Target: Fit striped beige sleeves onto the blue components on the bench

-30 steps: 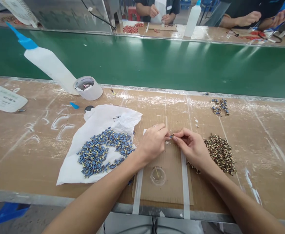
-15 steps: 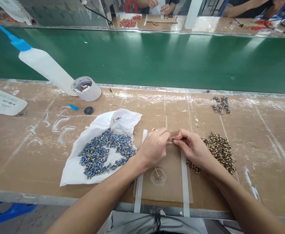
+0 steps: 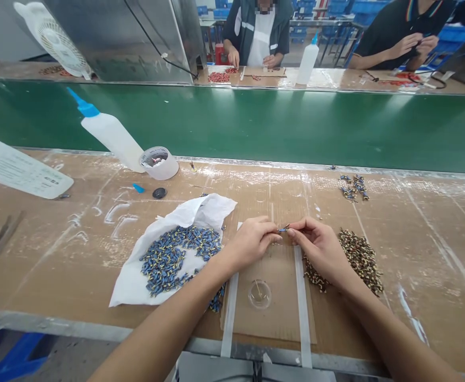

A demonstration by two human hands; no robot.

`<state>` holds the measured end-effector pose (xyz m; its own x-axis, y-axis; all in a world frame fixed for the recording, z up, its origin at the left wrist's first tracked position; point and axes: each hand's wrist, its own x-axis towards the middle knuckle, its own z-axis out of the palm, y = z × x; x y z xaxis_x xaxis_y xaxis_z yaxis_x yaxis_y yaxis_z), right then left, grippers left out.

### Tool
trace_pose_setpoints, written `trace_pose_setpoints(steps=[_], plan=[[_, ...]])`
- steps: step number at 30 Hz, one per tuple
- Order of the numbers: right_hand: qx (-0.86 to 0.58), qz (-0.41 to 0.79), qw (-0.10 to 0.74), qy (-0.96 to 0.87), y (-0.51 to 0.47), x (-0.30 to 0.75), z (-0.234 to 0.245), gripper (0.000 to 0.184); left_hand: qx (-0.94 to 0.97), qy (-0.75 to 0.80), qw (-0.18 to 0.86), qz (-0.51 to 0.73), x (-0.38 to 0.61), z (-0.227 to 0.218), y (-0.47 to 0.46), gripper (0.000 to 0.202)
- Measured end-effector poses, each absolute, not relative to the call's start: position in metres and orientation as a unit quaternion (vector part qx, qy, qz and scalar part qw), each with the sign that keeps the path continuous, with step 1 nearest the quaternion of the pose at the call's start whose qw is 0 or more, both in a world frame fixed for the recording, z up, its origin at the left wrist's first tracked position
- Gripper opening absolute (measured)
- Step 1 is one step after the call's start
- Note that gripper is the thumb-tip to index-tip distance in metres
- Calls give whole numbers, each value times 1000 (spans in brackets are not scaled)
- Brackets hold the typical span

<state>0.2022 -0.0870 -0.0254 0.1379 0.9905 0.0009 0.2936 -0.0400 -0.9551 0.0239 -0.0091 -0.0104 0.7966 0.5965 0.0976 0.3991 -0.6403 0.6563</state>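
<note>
Over the taped cardboard sheet, my left hand and my right hand meet fingertip to fingertip. Both pinch a tiny blue piece with a darker end toward my right fingers; its details are too small to make out. Left of my hands, a heap of small blue-and-yellow pieces lies on crumpled white paper. Beside my right hand is a heap of small brown-and-cream pieces. A clear round dish with a thin stick in it sits on the cardboard, below my hands.
Farther right lies a small cluster of blue-and-dark pieces. At the left are a blue-tipped bottle, a tape roll, a black cap, a lying white bottle and tweezers. Beyond the green belt, two people work.
The view has tilted up, showing more of the people opposite. My hands stay together, with the tips slightly farther apart, so more of the blue piece shows between them.
</note>
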Motion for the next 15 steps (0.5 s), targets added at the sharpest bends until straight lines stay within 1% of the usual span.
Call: trace_pose_setpoints(steps=[3, 9, 15], plan=[[-598, 395, 444, -538, -87, 203, -25, 21, 898, 277, 307, 148, 25, -12, -11, 22], [-590, 414, 437, -539, -87, 204, -24, 20, 903, 260, 307, 151, 25, -12, -12, 22], [-590, 453, 435, -508, -87, 207, -25, 23, 903, 249, 314, 157, 24, -12, -12, 21]])
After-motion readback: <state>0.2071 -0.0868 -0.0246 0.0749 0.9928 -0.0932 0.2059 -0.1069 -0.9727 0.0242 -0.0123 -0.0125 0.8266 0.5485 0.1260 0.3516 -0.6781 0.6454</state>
